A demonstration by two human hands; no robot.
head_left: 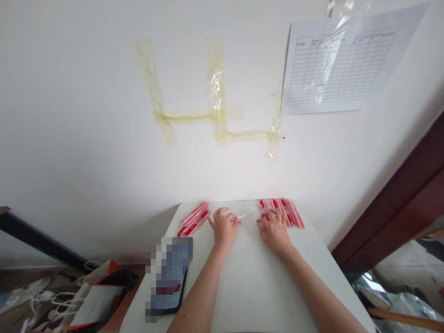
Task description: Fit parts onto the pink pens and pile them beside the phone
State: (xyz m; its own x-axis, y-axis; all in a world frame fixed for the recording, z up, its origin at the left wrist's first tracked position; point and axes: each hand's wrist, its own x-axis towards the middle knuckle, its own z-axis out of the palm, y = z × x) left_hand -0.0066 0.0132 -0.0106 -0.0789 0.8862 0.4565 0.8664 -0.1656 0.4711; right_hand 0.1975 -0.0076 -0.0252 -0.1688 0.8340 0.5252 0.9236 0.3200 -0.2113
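Observation:
My left hand (225,227) is over the white table, its thumb and index finger closed on a small pink pen part (239,222). A thin white stick (245,215) points right from beside these fingertips; whether it joins the pink part I cannot tell. To its left lies a loose bundle of pink and red pens (194,218). My right hand (275,227) rests with spread, bent fingers on the near side of a row of pink and red pens (296,215), partly covering them. Its thumb and index finger are apart.
The white table (258,286) meets a white wall with yellowed tape (217,92) and a printed sheet (342,67). A pixelated phone (169,277) lies at the table's left edge. Bags (97,296) stand below on the left, a dark red post (391,203) to the right.

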